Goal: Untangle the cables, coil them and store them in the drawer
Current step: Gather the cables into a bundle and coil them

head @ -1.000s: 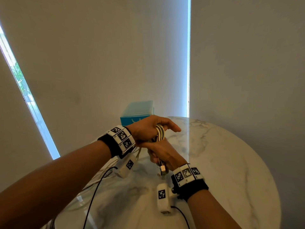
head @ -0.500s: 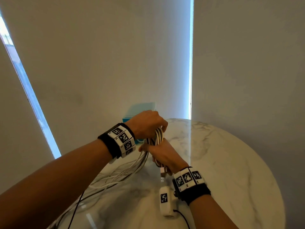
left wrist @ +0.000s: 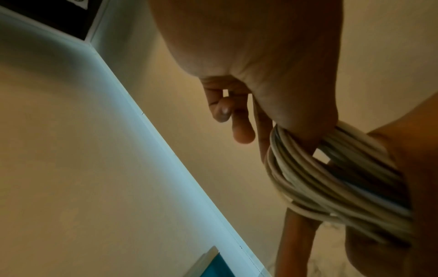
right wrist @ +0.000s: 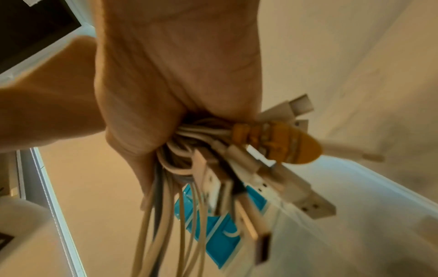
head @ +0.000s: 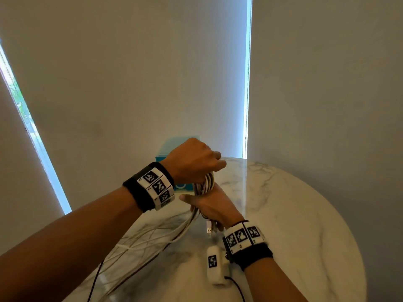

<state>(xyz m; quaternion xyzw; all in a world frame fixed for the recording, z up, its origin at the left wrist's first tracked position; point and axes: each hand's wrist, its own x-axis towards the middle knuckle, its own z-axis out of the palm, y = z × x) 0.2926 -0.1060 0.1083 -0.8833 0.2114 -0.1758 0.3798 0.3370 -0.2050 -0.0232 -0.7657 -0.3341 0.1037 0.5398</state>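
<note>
A bundle of white cables [head: 206, 183] is looped into a coil between my two hands above the marble table [head: 294, 214]. My left hand [head: 214, 165] curls over the top of the coil and holds the strands; the left wrist view shows the loops [left wrist: 331, 180] under its palm [left wrist: 272, 75]. My right hand [head: 209, 207] grips the coil's lower part. Several USB plugs [right wrist: 305, 202] and an orange clip [right wrist: 275, 142] stick out under that fist [right wrist: 175, 90]. One plug [head: 209, 229] hangs below it. The blue drawer box [head: 172, 147] stands behind, mostly hidden by my left hand.
Loose cable strands [head: 152, 243] trail from the coil down to the left across the table and over its near edge. A black wrist-camera lead [head: 96, 277] runs there too. Window blinds hang behind the table. The table's right half shows bare marble.
My left hand has swung up and over the coil, its fingers going from stretched out to curled round the strands. More loose cable now lies drawn across the table's left side.
</note>
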